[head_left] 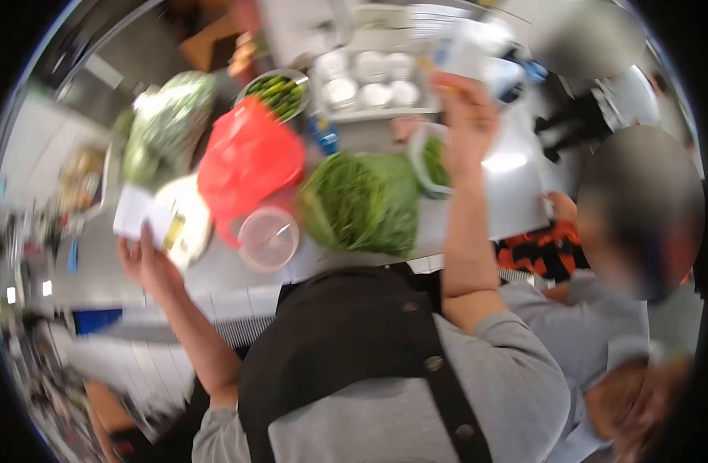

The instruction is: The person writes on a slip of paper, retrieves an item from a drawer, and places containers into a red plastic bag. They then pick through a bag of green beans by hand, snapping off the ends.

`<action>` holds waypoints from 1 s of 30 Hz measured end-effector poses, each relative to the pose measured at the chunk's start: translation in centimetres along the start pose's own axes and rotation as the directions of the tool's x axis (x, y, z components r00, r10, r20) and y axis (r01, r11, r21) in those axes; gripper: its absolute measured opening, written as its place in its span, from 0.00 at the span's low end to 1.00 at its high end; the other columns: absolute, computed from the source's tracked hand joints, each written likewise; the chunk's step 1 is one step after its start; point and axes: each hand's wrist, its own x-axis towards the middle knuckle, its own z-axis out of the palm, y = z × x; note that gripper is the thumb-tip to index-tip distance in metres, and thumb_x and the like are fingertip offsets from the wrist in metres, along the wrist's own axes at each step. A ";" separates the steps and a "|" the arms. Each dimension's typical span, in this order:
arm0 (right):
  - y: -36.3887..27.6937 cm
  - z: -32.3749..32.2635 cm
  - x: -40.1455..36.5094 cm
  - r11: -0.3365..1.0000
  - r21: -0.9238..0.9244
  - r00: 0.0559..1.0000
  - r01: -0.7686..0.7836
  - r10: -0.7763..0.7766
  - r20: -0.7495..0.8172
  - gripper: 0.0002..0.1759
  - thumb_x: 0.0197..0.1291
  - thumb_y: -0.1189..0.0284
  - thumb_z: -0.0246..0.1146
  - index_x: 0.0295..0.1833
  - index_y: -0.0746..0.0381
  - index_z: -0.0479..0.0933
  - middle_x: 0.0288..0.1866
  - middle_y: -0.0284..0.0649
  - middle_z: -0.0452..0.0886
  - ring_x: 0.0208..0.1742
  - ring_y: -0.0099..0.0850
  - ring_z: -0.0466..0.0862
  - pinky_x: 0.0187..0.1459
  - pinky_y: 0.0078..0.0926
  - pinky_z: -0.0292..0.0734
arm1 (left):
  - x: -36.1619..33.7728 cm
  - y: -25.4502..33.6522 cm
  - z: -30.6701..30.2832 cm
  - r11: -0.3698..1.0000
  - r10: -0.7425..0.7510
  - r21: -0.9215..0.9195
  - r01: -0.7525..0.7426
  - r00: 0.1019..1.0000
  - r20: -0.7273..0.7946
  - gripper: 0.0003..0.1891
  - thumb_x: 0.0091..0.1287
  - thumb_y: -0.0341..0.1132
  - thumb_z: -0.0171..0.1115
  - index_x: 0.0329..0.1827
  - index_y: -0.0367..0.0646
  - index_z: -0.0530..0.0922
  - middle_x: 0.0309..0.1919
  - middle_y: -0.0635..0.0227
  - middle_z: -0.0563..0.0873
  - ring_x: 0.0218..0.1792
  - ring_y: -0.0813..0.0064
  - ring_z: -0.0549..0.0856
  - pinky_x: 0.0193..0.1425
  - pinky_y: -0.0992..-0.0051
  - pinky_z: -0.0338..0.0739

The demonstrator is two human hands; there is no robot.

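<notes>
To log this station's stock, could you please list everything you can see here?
red bag: one, red, counter centre
green beans: one heap, green, right of red bag
leafy greens: one bagful, green, left rear
metal bowl: one, silver, behind red bag
clear tub: one, clear, before red bag
white cups: several, white, rear
white packet: one, white, left
co-worker: one, orange-black top, right
left hand: one, bare, touching white packet
right hand: one, bare, raised, blurred

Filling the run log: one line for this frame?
left hand: holds white packet | right hand: raised, grip unclear | nearby: red bag, greens
</notes>
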 end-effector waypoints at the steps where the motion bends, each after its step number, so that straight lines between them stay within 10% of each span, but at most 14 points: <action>1: 1.0 -1.7 0.6 0.995 -0.097 0.999 0.031 -0.034 -0.032 0.11 0.68 0.80 0.63 0.53 0.70 0.83 0.50 0.45 0.87 0.51 0.34 0.87 0.59 0.30 0.81 | 0.0 0.0 -2.1 1.000 -0.012 0.015 0.012 0.999 -0.053 0.19 0.69 0.18 0.64 0.62 0.32 0.73 0.55 0.54 0.85 0.55 0.68 0.85 0.63 0.70 0.81; 8: 1.7 -3.7 0.2 0.980 -0.186 0.984 -0.069 0.037 -0.172 0.08 0.67 0.79 0.66 0.49 0.70 0.80 0.45 0.42 0.85 0.44 0.27 0.87 0.49 0.22 0.84 | -6.0 -2.3 -2.8 0.974 -0.226 -0.036 0.223 0.964 -0.139 0.18 0.65 0.16 0.67 0.55 0.39 0.74 0.33 0.74 0.81 0.40 0.82 0.83 0.48 0.79 0.80; 12: 3.2 -3.8 0.0 0.981 -0.178 0.984 -0.073 0.042 -0.172 0.08 0.68 0.78 0.66 0.49 0.69 0.81 0.41 0.39 0.84 0.38 0.24 0.84 0.44 0.21 0.82 | -13.3 -3.3 0.4 0.856 -0.517 0.083 0.511 0.840 0.167 0.18 0.63 0.17 0.68 0.55 0.36 0.76 0.48 0.54 0.89 0.48 0.71 0.89 0.56 0.71 0.84; 16: 3.1 -3.0 -0.2 0.993 -0.103 0.980 -0.060 0.039 -0.196 0.08 0.69 0.77 0.66 0.50 0.68 0.81 0.39 0.38 0.84 0.39 0.24 0.84 0.42 0.19 0.81 | -17.1 -3.2 1.6 0.745 -0.649 0.106 0.658 0.680 0.342 0.19 0.62 0.17 0.69 0.55 0.36 0.75 0.45 0.56 0.90 0.45 0.72 0.89 0.53 0.72 0.84; 25: -1.0 0.3 -4.4 0.995 -0.065 0.965 -0.070 0.052 -0.256 0.14 0.77 0.70 0.55 0.57 0.66 0.81 0.42 0.36 0.83 0.42 0.24 0.81 0.45 0.23 0.78 | -12.3 -1.5 -5.4 0.873 -0.486 0.070 0.482 0.852 0.197 0.19 0.62 0.16 0.69 0.54 0.34 0.74 0.43 0.53 0.90 0.42 0.72 0.90 0.49 0.76 0.84; 30: -4.2 8.0 -13.3 0.979 -0.162 0.991 -0.123 0.129 0.029 0.11 0.73 0.75 0.58 0.54 0.65 0.83 0.39 0.32 0.81 0.38 0.18 0.76 0.42 0.17 0.73 | -10.8 -1.2 -11.4 0.852 -0.522 0.117 0.511 0.811 0.265 0.19 0.63 0.18 0.70 0.54 0.36 0.75 0.40 0.57 0.90 0.39 0.74 0.89 0.45 0.78 0.83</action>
